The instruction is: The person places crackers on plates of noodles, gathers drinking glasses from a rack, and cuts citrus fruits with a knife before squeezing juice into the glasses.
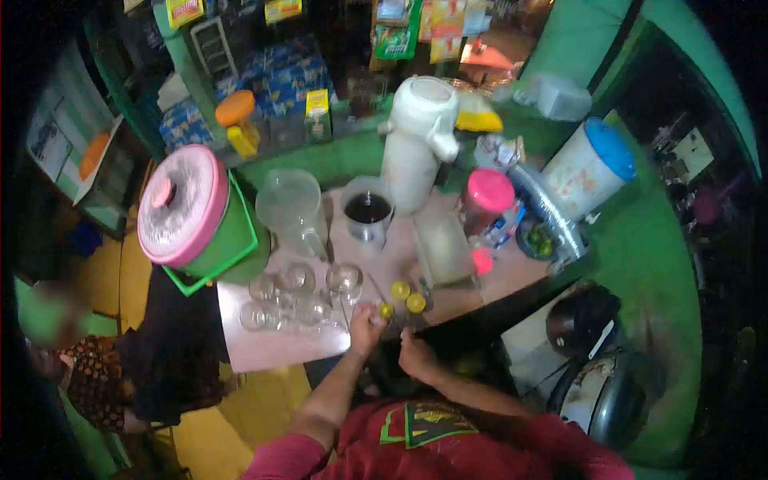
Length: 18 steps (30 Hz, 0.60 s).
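Note:
My left hand (366,326) is closed at the table's front edge, with a small yellow-green citrus piece (386,310) pinched at its fingertips. To its right, my right hand (416,355) is also closed, just off the edge; whatever its fingers hold is too blurred to name. Two cut citrus halves, one (400,290) behind the other (416,303), lie face up beyond my hands. Several clear glasses (298,278) stand close together to the left of my left hand. Behind the halves is a pale rectangular tray (444,250).
A pot of dark liquid (368,210), a clear pitcher (290,208) and a tall white thermos (412,160) line the back. At left stands a green bucket with a pink-rimmed lid (182,206). A pink-lidded jar (488,200) and a bowl of green fruit (538,240) are at right. Another person sits far left.

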### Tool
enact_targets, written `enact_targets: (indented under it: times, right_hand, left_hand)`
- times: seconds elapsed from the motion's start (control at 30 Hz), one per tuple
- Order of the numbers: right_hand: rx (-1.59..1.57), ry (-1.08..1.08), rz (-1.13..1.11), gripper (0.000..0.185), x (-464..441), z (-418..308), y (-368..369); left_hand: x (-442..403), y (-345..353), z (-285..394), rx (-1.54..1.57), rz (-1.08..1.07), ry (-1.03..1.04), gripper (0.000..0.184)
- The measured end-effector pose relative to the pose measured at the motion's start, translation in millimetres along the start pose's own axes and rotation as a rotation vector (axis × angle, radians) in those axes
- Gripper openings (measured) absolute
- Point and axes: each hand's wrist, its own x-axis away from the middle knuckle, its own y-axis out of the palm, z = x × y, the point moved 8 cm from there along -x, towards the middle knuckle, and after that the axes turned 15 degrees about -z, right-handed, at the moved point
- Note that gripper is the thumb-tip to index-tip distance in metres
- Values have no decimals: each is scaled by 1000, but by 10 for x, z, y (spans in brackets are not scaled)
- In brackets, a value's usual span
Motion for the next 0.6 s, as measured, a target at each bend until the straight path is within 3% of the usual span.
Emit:
enact_targets:
  times: [0.13, 0.17, 0.37, 0.43, 0.6]
  right_hand:
    - [137, -68, 140, 34, -123, -151, -71]
    - [119, -41, 22, 32, -19, -139, -41]
    - [-86, -86, 119, 27, 74, 154, 220]
    - [-115, -112, 189, 27, -70, 72, 162]
    - [-46, -92, 206, 23, 7, 19, 166]
  left_hand:
    - [33, 92, -127, 155, -38, -22, 28]
    - [75, 113, -218, 190, -21, -12, 26]
    - [-14, 159, -45, 338, -39, 184, 18]
    - [-1, 91, -45, 209, -92, 14, 17]
    - [-22, 146, -179, 407, -106, 27, 15]
